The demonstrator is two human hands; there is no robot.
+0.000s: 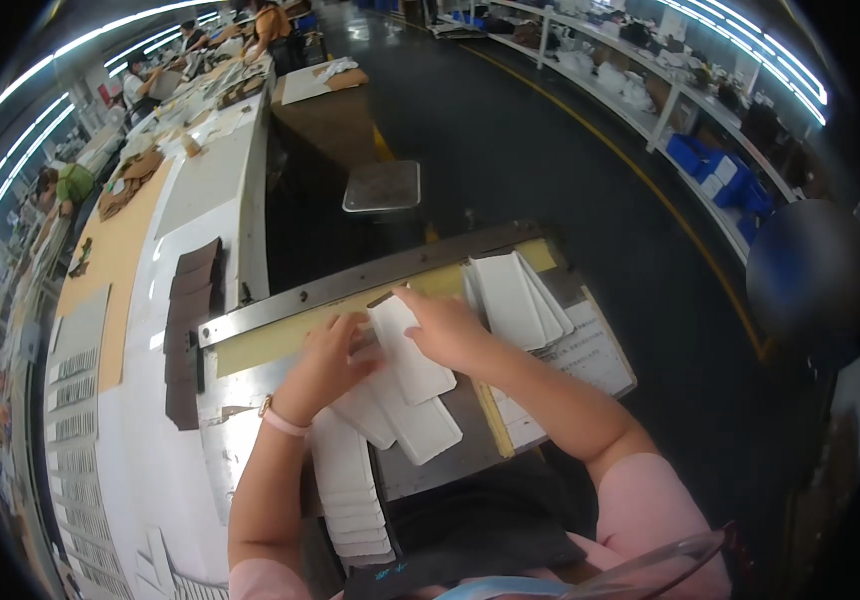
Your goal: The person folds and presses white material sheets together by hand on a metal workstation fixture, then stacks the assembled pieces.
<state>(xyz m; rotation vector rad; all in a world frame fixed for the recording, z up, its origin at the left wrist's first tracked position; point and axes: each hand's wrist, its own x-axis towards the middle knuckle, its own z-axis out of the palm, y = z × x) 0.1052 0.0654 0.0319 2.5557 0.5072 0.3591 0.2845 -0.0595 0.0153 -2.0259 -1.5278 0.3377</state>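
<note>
Holding a white panel [415, 365] in the right hand [440, 325], in the head view, over the middle of a metal-topped table [475, 410]. Having that grip closed at the panel's upper right, with the thumb across its face and the index finger by its top corner; cannot make out the other fingers.

Curving the left hand [328, 360] beside the panel's left edge, its grip partly open with no visible hold; cannot tell whether the fingertips touch. Wearing a pale pink band [285, 421] on the left wrist.

Seeing more white panels [430, 432] overlapped just below the held one, and a stepped row of white pieces [348, 490] running toward the body at lower left. Finding a fanned stack [513, 303] of white panels past the right hand, just beside a printed sheet [587, 368]. Beyond the hands, noting a yellow strip [260, 352] along a metal bar [350, 291].

To the left, seeing dark brown pieces [193, 300] overlapped in a column on a long table [140, 470]. Farther off, spotting a square-topped stool [382, 187], blue bins [730, 182] on a shelf [664, 116], and a person in green [75, 183].
</note>
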